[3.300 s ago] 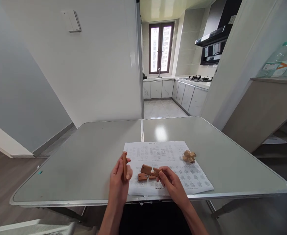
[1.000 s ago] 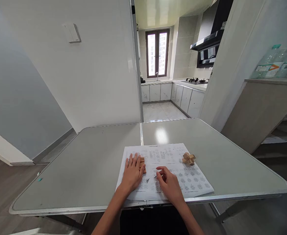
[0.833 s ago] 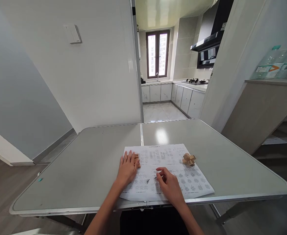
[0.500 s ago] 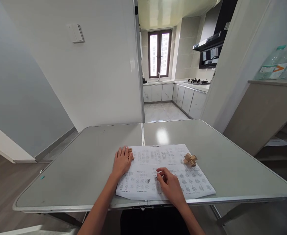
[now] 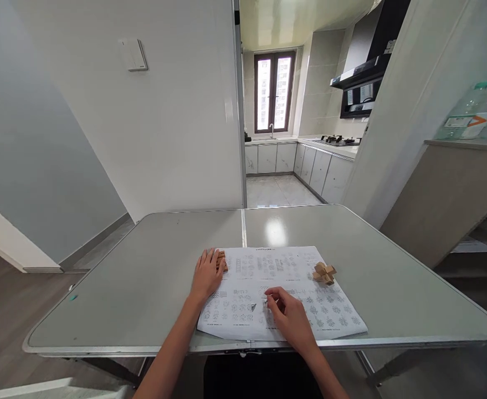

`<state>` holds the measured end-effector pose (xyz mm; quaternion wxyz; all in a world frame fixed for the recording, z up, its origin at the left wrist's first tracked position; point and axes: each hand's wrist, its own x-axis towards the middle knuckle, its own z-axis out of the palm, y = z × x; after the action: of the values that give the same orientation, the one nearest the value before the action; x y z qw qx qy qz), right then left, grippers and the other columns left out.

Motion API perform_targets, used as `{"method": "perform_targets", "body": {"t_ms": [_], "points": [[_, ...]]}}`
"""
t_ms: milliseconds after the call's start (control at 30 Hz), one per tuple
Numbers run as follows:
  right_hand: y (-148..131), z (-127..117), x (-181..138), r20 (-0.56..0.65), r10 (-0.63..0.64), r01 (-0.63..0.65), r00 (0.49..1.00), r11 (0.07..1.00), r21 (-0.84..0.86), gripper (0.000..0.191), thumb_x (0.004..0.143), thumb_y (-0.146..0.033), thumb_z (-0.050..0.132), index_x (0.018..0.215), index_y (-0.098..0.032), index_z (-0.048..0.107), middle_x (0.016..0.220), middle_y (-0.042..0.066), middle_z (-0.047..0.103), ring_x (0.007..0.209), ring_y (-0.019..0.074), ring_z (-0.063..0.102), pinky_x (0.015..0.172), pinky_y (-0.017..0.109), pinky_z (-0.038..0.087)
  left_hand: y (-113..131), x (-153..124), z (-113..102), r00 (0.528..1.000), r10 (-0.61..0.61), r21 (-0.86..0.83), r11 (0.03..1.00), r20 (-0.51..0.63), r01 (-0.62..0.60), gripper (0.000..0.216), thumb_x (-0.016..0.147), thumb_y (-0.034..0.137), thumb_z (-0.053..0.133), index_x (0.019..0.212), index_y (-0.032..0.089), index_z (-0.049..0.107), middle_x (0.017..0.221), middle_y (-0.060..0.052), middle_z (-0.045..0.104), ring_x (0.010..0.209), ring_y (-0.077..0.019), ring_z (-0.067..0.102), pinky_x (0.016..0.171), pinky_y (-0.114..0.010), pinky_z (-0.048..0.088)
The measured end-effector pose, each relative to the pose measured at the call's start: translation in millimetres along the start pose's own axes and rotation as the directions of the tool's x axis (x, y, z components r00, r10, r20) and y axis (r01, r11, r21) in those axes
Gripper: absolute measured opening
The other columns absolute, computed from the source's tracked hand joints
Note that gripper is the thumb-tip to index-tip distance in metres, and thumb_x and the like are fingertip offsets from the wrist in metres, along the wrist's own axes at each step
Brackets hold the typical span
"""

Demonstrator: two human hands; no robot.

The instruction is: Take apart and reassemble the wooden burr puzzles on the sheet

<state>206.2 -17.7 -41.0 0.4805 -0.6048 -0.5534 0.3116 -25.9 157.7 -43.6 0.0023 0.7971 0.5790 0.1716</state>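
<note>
Left hand (image 5: 206, 275) palm down at the far-left corner of the printed paper sheet (image 5: 282, 285), fingers extended and only slightly spread, laid over a cluster of brown wooden pieces (image 5: 222, 262); the thumb lies along their near right side, and the pieces show only past the fingers, so their number cannot be read. Right hand (image 5: 290, 314) at the near middle of the sheet, fingers curled, thumb and index tips close together in a narrow pose; cannot tell whether they meet or pinch anything. Small dark triangular patch (image 5: 254, 307) on the sheet, just left of those fingertips. Assembled cross-shaped wooden burr puzzle (image 5: 324, 274) at the sheet's right edge, lighter in colour than the pieces, well apart from both hands. Sheet bears rows of small diagrams and lies over the near middle of the grey-green counter (image 5: 401, 288), metal-rimmed, with a centre seam. Small teal bit (image 5: 73, 297) by its left edge. Beyond: kitchen window (image 5: 273, 91), gas stove (image 5: 338, 141); far right, plastic bottles (image 5: 471, 117).
</note>
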Motion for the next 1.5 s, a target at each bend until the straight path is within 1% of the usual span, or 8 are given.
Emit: {"method": "perform_targets", "body": {"t_ms": [233, 333, 467, 633, 967, 1200, 1400, 1500], "points": [[4.9, -30.7, 6.4, 0.162, 0.080, -0.122, 0.984, 0.956, 0.268, 0.040, 0.091, -0.057, 0.059, 0.104, -0.021, 0.068, 0.084, 0.002, 0.065, 0.059, 0.0162, 0.057, 0.047, 0.025, 0.040, -1.9, 0.0, 1.7, 1.000, -0.001, -0.031, 1.000, -0.027, 0.000, 0.054, 0.106, 0.046, 0.034, 0.149, 0.017, 0.048, 0.160, -0.011, 0.045, 0.153, -0.0315, 0.030, 0.122, -0.049, 0.029], [17.9, -63.3, 7.9, -0.050, 0.091, -0.081, 0.995, 0.983, 0.165, 0.043, 0.090, -0.058, 0.060, 0.108, -0.020, 0.065, 0.078, 0.000, 0.063, 0.058, 0.0155, 0.057, 0.054, 0.027, 0.044, -2.4, -0.4, 3.0, 0.999, 0.002, -0.048, 0.999, -0.039, -0.004, 0.053, 0.105, 0.046, 0.036, 0.148, 0.017, 0.049, 0.159, -0.011, 0.047, 0.152, -0.0316, 0.030, 0.123, -0.048, 0.028], [38.7, -107.0, 8.5, -0.384, 0.166, -0.207, 0.908, 0.976, -0.069, 0.048, 0.087, -0.064, 0.057, 0.106, -0.021, 0.060, 0.066, -0.002, 0.063, 0.061, 0.0203, 0.060, 0.060, 0.030, 0.045, -3.4, -0.8, 4.8, 0.998, 0.006, -0.073, 0.997, -0.060, -0.010, 0.051, 0.105, 0.045, 0.037, 0.147, 0.018, 0.050, 0.158, -0.011, 0.047, 0.152, -0.0322, 0.031, 0.122, -0.050, 0.029], [54.9, -130.7, 11.9, -0.407, 0.282, -0.401, 0.869, 0.883, -0.244, 0.049, 0.084, -0.072, 0.053, 0.095, -0.024, 0.052, 0.052, -0.003, 0.063, 0.052, 0.0237, 0.059, 0.054, 0.032, 0.042, -5.2, -0.9, 6.1, 0.996, 0.014, -0.096, 0.995, -0.085, -0.022, 0.050, 0.105, 0.044, 0.039, 0.145, 0.018, 0.052, 0.156, -0.013, 0.049, 0.152, -0.0323, 0.031, 0.122, -0.050, 0.030], [55.8, -123.7, 24.9, -0.345, 0.323, -0.459, 0.881, 0.755, -0.468, 0.050, 0.089, -0.070, 0.042, 0.094, -0.024, 0.061, 0.071, 0.006, 0.073, 0.071, 0.0304, 0.070, 0.056, 0.033, 0.042, -1.3, -5.4, -5.3, 0.987, 0.060, -0.134, 0.988, -0.146, -0.080, 0.045, 0.104, 0.040, 0.043, 0.140, 0.016, 0.054, 0.153, -0.015, 0.052, 0.152, -0.0338, 0.032, 0.122, -0.055, 0.031], [28.8, -93.7, 2.1, -0.145, 0.045, -0.084, 0.988, 0.958, -0.276, 0.046, 0.094, -0.066, 0.044, 0.094, -0.023, 0.061, 0.062, -0.001, 0.061, 0.055, 0.0204, 0.058, 0.059, 0.029, 0.043, 47.5, -34.9, -50.7, 0.945, 0.256, -0.373, 0.872, -0.203, -0.316, 0.038, 0.101, 0.036, 0.052, 0.138, 0.025, 0.055, 0.146, -0.010, 0.057, 0.141, -0.0293, 0.048, 0.117, -0.053, 0.040], [-20.2, -47.1, -42.0, 0.064, -0.098, 0.101, 0.993, 0.994, -0.050, 0.036, 0.104, -0.053, 0.043, 0.107, -0.022, 0.059, 0.082, 0.003, 0.068, 0.065, 0.0189, 0.060, 0.063, 0.027, 0.046, 99.8, -95.8, -67.4, 0.888, 0.430, -0.827, 0.549, 0.160, -0.117, 0.094, 0.075, 0.044, 0.087, 0.155, 0.030, 0.039, 0.147, -0.010, 0.058, 0.130, -0.0304, 0.058, 0.114, -0.049, 0.045], [-31.9, -35.5, -55.1, 0.106, -0.098, 0.099, 0.990, 0.995, -0.004, 0.034, 0.105, -0.053, 0.043, 0.108, -0.023, 0.059, 0.088, 0.005, 0.068, 0.072, 0.0202, 0.061, 0.068, 0.029, 0.048, 109.4, -114.5, -67.5, 0.890, 0.387, -0.875, 0.484, 0.242, 0.028, 0.090, 0.071, 0.041, 0.089, 0.150, 0.030, 0.048, 0.146, -0.010, 0.059, 0.136, -0.0339, 0.053, 0.119, -0.052, 0.036]]}}
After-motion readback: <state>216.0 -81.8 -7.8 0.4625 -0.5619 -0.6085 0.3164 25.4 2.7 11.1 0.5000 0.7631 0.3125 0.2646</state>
